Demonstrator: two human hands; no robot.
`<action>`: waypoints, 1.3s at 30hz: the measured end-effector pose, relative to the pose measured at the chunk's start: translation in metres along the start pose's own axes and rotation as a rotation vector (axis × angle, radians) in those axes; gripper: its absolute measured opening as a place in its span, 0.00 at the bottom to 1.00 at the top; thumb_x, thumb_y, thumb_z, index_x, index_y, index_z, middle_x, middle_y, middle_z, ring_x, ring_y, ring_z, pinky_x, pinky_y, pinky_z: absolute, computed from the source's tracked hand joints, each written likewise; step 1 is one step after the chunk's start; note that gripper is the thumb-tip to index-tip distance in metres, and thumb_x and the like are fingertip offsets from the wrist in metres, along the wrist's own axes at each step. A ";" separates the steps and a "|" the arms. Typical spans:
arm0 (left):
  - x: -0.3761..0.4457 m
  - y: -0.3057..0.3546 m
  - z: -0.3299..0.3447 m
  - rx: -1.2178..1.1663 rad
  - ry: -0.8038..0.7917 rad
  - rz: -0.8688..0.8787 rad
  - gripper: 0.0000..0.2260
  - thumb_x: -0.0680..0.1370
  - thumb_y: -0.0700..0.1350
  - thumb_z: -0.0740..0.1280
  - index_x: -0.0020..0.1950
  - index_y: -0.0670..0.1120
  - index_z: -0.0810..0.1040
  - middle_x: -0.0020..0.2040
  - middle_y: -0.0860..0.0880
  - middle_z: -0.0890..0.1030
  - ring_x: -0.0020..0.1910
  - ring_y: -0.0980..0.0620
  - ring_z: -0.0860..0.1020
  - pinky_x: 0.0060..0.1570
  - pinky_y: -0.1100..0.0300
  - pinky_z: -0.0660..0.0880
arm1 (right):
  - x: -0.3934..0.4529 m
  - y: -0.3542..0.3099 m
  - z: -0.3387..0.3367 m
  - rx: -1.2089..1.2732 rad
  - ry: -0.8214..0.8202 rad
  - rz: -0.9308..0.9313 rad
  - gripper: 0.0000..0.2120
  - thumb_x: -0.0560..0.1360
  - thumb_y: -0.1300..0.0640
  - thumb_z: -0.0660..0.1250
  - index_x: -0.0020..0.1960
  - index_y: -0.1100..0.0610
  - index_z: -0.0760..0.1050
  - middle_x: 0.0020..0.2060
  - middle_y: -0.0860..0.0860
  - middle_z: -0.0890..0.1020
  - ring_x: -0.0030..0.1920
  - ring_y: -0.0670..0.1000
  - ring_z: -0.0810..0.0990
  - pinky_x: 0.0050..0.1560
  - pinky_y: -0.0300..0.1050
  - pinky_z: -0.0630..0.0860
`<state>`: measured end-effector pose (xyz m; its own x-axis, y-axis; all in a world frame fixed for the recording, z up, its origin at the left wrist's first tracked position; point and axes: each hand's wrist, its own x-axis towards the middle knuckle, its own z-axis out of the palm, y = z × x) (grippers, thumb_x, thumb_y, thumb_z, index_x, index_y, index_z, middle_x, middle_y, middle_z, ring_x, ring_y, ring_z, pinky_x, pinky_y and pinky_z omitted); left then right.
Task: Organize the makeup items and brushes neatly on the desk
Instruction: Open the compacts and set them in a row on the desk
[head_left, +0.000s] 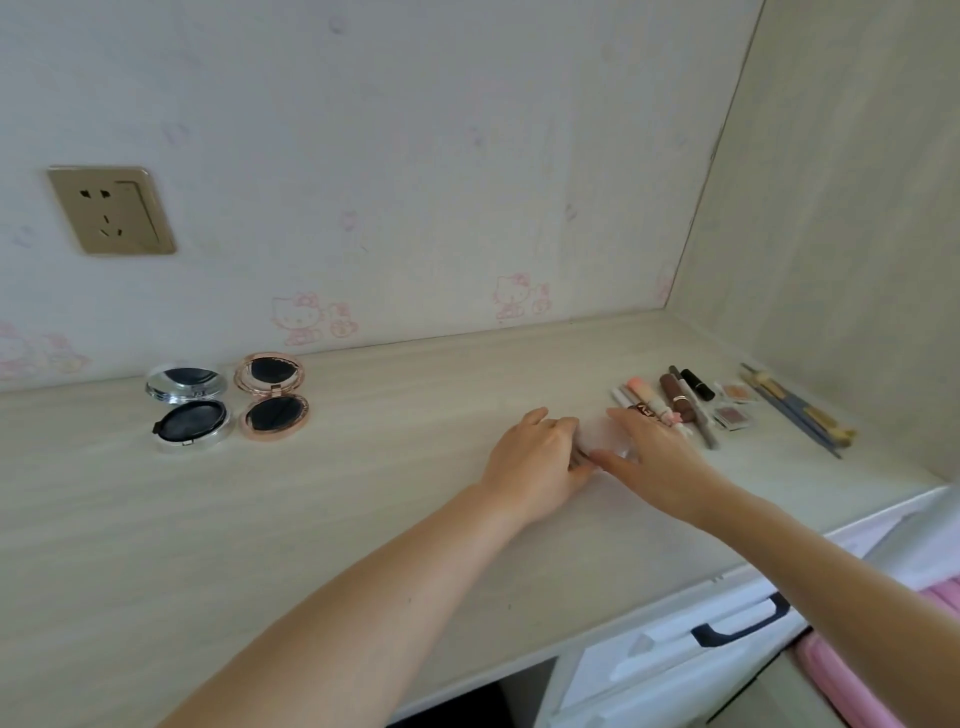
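While both hands meet at mid-desk, a pale translucent item (602, 436) lies between them.
Left hand (535, 462) curls against its left edge; right hand (652, 457), fingers nearly straight, rests over its right side. Sorted cosmetics row (680, 402) lies just right, long axes pointing toward the wall.

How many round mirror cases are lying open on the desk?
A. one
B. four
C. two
C, two: a silver compact and a rose-gold compact lie side by side on the desk, both with lids open, left of the hands.
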<state>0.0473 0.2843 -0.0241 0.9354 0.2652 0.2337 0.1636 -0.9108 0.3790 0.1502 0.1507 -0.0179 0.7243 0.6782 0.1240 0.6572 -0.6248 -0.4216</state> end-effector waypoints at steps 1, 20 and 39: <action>0.001 0.001 0.002 -0.008 -0.007 -0.006 0.23 0.78 0.56 0.64 0.68 0.45 0.71 0.66 0.45 0.76 0.73 0.47 0.61 0.67 0.54 0.65 | 0.001 0.000 0.001 0.003 -0.003 0.003 0.33 0.74 0.39 0.65 0.72 0.55 0.65 0.66 0.52 0.75 0.66 0.54 0.72 0.55 0.42 0.65; -0.019 -0.029 -0.026 -0.401 0.276 -0.021 0.28 0.72 0.49 0.73 0.70 0.49 0.69 0.61 0.51 0.75 0.62 0.55 0.71 0.60 0.69 0.64 | 0.010 -0.060 -0.003 0.501 0.057 0.036 0.24 0.75 0.47 0.68 0.68 0.54 0.72 0.51 0.44 0.80 0.50 0.41 0.79 0.51 0.37 0.76; -0.153 -0.109 -0.113 -1.097 0.355 -0.400 0.16 0.71 0.40 0.74 0.58 0.47 0.78 0.49 0.49 0.85 0.49 0.53 0.83 0.46 0.64 0.79 | -0.032 -0.193 0.042 1.015 -0.373 -0.125 0.11 0.79 0.52 0.64 0.59 0.48 0.79 0.52 0.46 0.84 0.50 0.47 0.84 0.52 0.46 0.81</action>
<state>-0.1488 0.3793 0.0000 0.7142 0.6937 0.0934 -0.0914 -0.0398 0.9950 -0.0090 0.2658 0.0224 0.4430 0.8965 0.0089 0.1191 -0.0490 -0.9917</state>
